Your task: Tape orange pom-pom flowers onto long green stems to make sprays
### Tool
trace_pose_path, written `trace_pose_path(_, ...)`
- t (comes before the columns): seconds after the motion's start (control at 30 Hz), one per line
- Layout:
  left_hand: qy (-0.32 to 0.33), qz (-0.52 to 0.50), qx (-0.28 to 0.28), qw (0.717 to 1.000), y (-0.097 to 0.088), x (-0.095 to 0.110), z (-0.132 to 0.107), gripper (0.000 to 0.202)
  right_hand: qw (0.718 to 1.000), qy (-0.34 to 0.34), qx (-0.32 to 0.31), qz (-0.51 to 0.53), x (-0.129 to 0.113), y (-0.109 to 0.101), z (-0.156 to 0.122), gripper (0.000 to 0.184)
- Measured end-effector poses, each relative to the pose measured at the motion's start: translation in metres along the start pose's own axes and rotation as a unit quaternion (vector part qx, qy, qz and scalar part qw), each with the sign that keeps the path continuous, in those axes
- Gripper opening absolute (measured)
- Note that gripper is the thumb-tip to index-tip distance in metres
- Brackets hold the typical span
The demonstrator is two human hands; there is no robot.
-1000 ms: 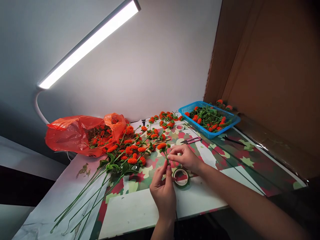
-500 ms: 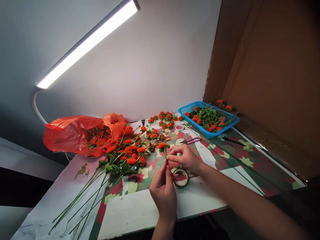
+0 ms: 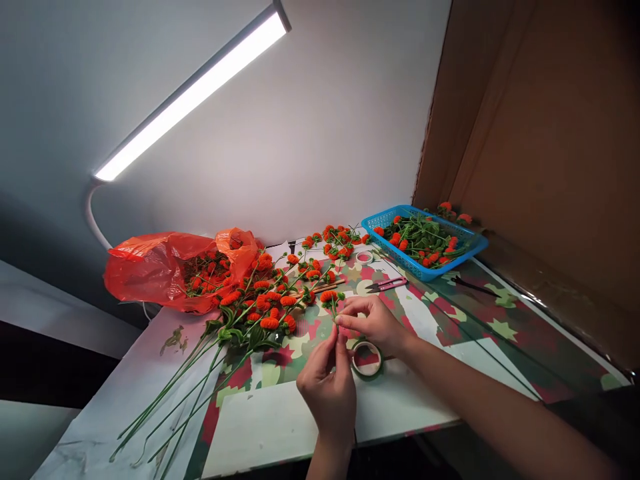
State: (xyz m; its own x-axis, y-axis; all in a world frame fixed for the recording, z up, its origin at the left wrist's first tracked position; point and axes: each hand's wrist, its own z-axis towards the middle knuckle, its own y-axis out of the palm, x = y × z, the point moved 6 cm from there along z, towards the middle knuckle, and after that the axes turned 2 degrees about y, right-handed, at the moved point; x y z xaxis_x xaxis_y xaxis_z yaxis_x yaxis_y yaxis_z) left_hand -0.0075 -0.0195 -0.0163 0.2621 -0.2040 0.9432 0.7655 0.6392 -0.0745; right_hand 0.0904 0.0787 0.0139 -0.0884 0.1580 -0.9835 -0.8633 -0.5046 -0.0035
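Note:
An orange artificial flower (image 3: pixel 329 297) with a short green stem stands upright between my hands, over the front part of the table. My left hand (image 3: pixel 327 370) pinches the stem low down with thumb and forefinger. Just above that grip, my right hand (image 3: pixel 373 325) is closed on the same stem from the right, thumb and forefinger together. A roll of green tape (image 3: pixel 380 365) is right beside my hands, below the right wrist. Whether a strip of it runs to the stem is too small to make out.
Long-stemmed orange flowers (image 3: pixel 270 300) lie to the left, before a red plastic bag (image 3: pixel 145 270) of more blooms. Pink-handled snips (image 3: pixel 393 285) and a blue basket (image 3: pixel 425 272) of flowers are at the right. A lamp (image 3: pixel 195 93) hangs above; a cardboard wall (image 3: pixel 545 133) stands right.
The whole view has shifted slightly, moving things a little to the right. Both hands keep their pinch on the flower stem, and the tape roll shows more fully beside them.

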Motion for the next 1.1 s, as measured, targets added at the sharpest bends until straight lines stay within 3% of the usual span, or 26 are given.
trace_pose_path(0.2,-0.161,-0.202,0.023,0.966,0.004,-0.017,-0.004,0.026,0.976,0.101,-0.091,0.169,0.022,0.014,0.0,0.031)
trace_pose_path(0.33,-0.264,-0.348,-0.007,0.899,0.02,-0.022,-0.007,0.027,0.947,0.168,-0.115,0.249,0.039,0.019,0.001,0.034)
trace_pose_path(0.43,-0.336,-0.4,-0.001,0.853,0.026,-0.026,-0.011,0.031,0.948,0.155,-0.112,0.255,0.038,0.018,0.001,0.033)
trace_pose_path(0.5,-0.336,-0.362,-0.012,0.869,0.024,-0.025,-0.011,0.031,0.96,0.131,-0.099,0.227,0.031,0.014,0.002,0.031)
trace_pose_path(0.63,-0.206,-0.156,-0.024,0.966,0.004,-0.013,-0.002,0.03,0.981,0.096,-0.062,0.156,0.017,0.006,0.002,0.028)
trace_pose_path(0.7,-0.156,-0.108,-0.031,0.981,-0.001,-0.007,0.002,0.025,0.984,0.098,-0.051,0.143,0.014,0.005,0.002,0.029)
trace_pose_path(0.77,-0.175,-0.156,-0.057,0.97,0.003,-0.008,0.003,0.023,0.983,0.099,-0.051,0.144,0.016,0.005,0.002,0.029)
trace_pose_path(0.83,-0.249,-0.26,-0.073,0.93,0.011,-0.013,0.002,0.025,0.98,0.099,-0.066,0.159,0.019,0.007,0.001,0.028)
trace_pose_path(0.93,-0.358,-0.407,-0.069,0.838,0.023,-0.019,-0.005,0.024,0.973,0.093,-0.099,0.188,0.025,0.01,0.0,0.029)
trace_pose_path(1.03,-0.411,-0.512,-0.083,0.75,0.033,-0.019,-0.013,0.01,0.964,0.101,-0.144,0.2,0.027,0.015,-0.002,0.031)
trace_pose_path(1.1,-0.425,-0.556,-0.102,0.707,0.036,-0.017,-0.017,0.007,0.954,0.127,-0.171,0.21,0.028,0.019,-0.004,0.032)
